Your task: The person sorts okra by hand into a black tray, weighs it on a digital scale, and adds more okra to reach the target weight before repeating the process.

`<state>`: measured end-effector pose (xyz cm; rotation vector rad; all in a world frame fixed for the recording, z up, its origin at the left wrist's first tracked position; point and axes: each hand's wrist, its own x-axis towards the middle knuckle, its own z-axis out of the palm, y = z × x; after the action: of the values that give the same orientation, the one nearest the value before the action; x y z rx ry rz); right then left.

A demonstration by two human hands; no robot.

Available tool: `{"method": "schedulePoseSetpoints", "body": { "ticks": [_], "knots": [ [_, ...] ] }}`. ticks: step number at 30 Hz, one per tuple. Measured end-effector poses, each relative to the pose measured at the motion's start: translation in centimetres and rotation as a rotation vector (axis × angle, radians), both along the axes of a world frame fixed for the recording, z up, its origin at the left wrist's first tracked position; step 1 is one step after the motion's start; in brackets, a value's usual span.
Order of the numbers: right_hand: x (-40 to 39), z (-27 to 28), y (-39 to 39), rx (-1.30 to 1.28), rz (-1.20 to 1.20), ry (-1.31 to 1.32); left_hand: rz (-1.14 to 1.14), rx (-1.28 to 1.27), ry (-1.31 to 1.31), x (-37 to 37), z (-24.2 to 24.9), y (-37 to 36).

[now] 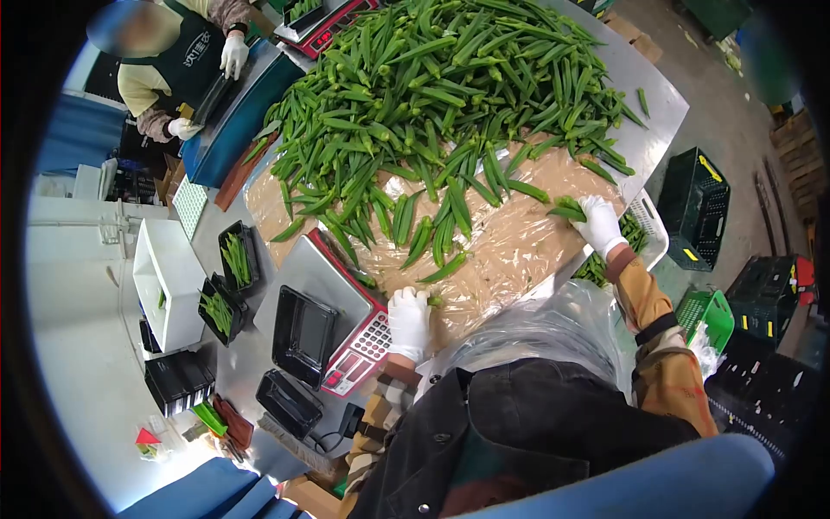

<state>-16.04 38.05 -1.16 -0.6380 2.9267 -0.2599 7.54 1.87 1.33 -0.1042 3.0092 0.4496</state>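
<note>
Directly below my head camera, my left hand [408, 322] in a white fabric glove is curled shut around a small green okra pod [434, 300], just below the middle of the frame, beside a red-edged scale with a flat grey metal platform [322, 278]. My right hand [598, 223], also white-gloved, sits right of centre, its fingers clamped on a few long green okra pods [568, 208] at the edge of the heap.

That big heap of ribbed, tapering green okra pods [432, 95] fills the upper middle of the frame, spread over a crinkled, glossy clear plastic sheet laid on brown paper [510, 251]. An empty black plastic tray [304, 336] with rounded corners rests on the scale; another empty black tray [290, 402] lies at lower left. Two more black trays holding okra [229, 281] sit left of the scale, next to a white rectangular tub [169, 281]. A white slatted basket [650, 227] beside my right hand holds okra, partly hidden by my wrist. Dark green plastic crates [694, 206] stand at the right on the floor.

At upper left, another person in a dark apron, wearing white gloves [233, 54], works at a blue counter; what they handle is hard to make out. The frame edges are cut off by a dark round border.
</note>
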Motion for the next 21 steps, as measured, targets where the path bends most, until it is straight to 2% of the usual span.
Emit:
{"method": "schedulePoseSetpoints", "body": {
  "ticks": [1,4,5,9,10,11,12,13,16,18,21],
  "knots": [
    [0.0,-0.1,-0.4,-0.147,-0.048,-0.020,0.033,0.053,-0.013,-0.3,0.7,0.0],
    [-0.7,0.5,-4.7,-0.461,-0.153,-0.081,0.041,0.250,0.203,-2.2,0.0,0.9],
    [-1.1,0.3,-6.7,-0.463,-0.161,-0.077,0.019,0.232,0.252,-3.3,-0.2,1.5],
    [-2.5,-0.6,-14.9,-0.331,-0.109,0.003,0.109,-0.052,-0.067,-5.6,-4.3,3.0],
    [-2.9,-1.4,-16.3,-0.273,-0.053,0.008,0.115,-0.010,-0.062,-5.7,-4.3,3.3],
    [-3.0,-2.5,-17.4,-0.206,0.043,0.165,0.121,0.032,-0.058,-5.5,-4.1,3.5],
    [-3.1,-2.8,-18.5,-0.073,0.029,0.155,0.128,0.075,-0.055,-5.2,-3.8,3.6],
    [-3.2,-3.3,-19.0,-0.088,0.017,0.166,0.138,0.234,-0.037,-4.8,-3.4,3.3],
    [-3.9,-3.7,-19.1,-0.151,-0.035,0.106,0.232,0.425,0.172,-4.8,-2.4,2.0],
    [-4.0,-3.5,-18.2,-0.199,-0.067,0.034,0.334,0.413,0.192,-6.0,-2.3,-0.2],
    [-3.9,-0.3,-16.6,-0.237,-0.148,-0.077,0.358,0.335,0.201,-8.2,-2.7,-2.7]
  ]
}}
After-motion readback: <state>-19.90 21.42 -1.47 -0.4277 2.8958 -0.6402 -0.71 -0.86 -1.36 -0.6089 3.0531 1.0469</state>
